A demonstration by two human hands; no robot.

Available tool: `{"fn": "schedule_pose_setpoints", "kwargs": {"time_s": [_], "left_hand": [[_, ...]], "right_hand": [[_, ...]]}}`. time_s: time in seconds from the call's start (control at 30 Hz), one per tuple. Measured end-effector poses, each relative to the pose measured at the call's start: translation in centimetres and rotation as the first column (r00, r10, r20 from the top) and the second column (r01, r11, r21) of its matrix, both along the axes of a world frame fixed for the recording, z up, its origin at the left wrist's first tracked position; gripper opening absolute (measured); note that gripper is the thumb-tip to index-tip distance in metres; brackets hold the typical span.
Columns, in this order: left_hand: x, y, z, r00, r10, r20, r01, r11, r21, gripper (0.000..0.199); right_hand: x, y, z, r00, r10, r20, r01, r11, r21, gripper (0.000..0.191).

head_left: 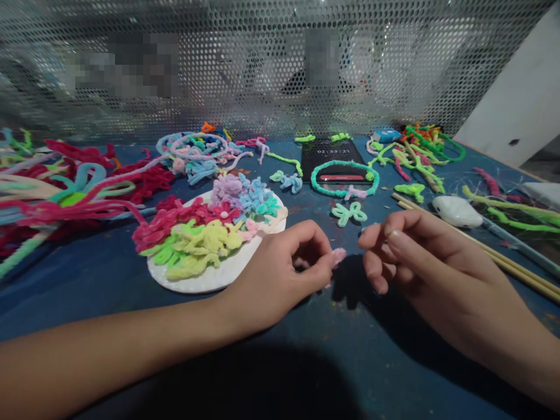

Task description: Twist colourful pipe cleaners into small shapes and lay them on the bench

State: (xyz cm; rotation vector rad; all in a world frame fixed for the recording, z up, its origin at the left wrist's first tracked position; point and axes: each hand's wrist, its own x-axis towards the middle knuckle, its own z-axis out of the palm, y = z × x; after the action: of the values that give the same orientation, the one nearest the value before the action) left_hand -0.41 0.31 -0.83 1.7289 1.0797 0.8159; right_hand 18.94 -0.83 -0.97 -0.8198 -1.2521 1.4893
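My left hand (284,271) pinches a small pink fuzzy piece (338,257), whose tip sticks out past the fingertips. To its right my right hand (420,256) hovers over the blue table with thumb and index finger nearly together; whether anything tiny is between them is too small to make out. A mint green looped piece (349,214) lies just beyond the gap between my hands. Behind it a teal ring (315,188) with a lilac bit rests partly on a black phone (306,157). Left of my left hand, a white plate (196,287) carries fuzzy flower shapes in several colours.
Red, blue and pink fuzzy stems (100,201) are heaped at the left. At the right lie wooden sticks (494,251), a white glue gun (457,211) and green stems (411,191). A perforated metal screen (245,76) stands along the back.
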Motion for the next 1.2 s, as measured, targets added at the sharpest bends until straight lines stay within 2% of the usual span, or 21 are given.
{"fn": "schedule_pose_setpoints", "kwargs": {"time_s": [0.13,0.27,0.43,0.53,0.73,0.9,1.07,1.13,1.2], "left_hand": [[0.2,0.4,0.3,0.980,0.017,0.201,0.012,0.989,-0.146,0.014],[0.3,0.8,0.7,0.982,0.002,0.187,0.031,0.984,-0.177,0.009],[0.3,0.8,0.8,0.984,0.002,0.178,0.042,0.969,-0.242,0.012],[0.2,0.6,0.5,0.992,-0.046,0.117,0.070,0.976,-0.205,0.013],[-0.1,0.2,0.4,0.988,-0.109,-0.113,0.105,0.993,-0.045,0.012],[-0.1,0.2,0.3,0.996,-0.086,-0.016,0.085,0.995,-0.058,0.009],[-0.1,-0.1,0.2,0.998,-0.058,0.022,0.060,0.995,-0.084,0.010],[-0.2,-0.2,0.2,0.998,-0.051,-0.041,0.051,0.999,-0.012,0.008],[-0.4,-0.4,0.2,0.987,-0.047,-0.154,0.070,0.986,0.151,0.004]], "right_hand": [[0.1,0.2,-0.7,0.998,-0.016,0.055,0.016,1.000,0.006,0.009],[0.1,0.3,-1.1,0.991,0.052,0.120,-0.049,0.999,-0.024,0.010],[-0.3,0.1,-0.9,0.989,0.102,0.108,-0.099,0.995,-0.031,0.012],[-0.4,0.1,-0.8,0.987,0.105,0.123,-0.105,0.994,-0.005,0.011],[-0.3,-0.2,-0.3,0.972,0.075,0.222,-0.090,0.994,0.059,0.011],[-0.1,-0.3,-0.1,0.969,0.036,0.246,-0.064,0.992,0.108,0.012],[-0.2,-0.2,-0.6,0.990,0.067,0.120,-0.069,0.998,0.012,0.010],[-0.2,-0.2,-0.7,0.994,0.083,0.068,-0.081,0.996,-0.027,0.008],[-0.2,-0.2,-0.6,0.993,0.091,0.070,-0.089,0.995,-0.036,0.008]]}}
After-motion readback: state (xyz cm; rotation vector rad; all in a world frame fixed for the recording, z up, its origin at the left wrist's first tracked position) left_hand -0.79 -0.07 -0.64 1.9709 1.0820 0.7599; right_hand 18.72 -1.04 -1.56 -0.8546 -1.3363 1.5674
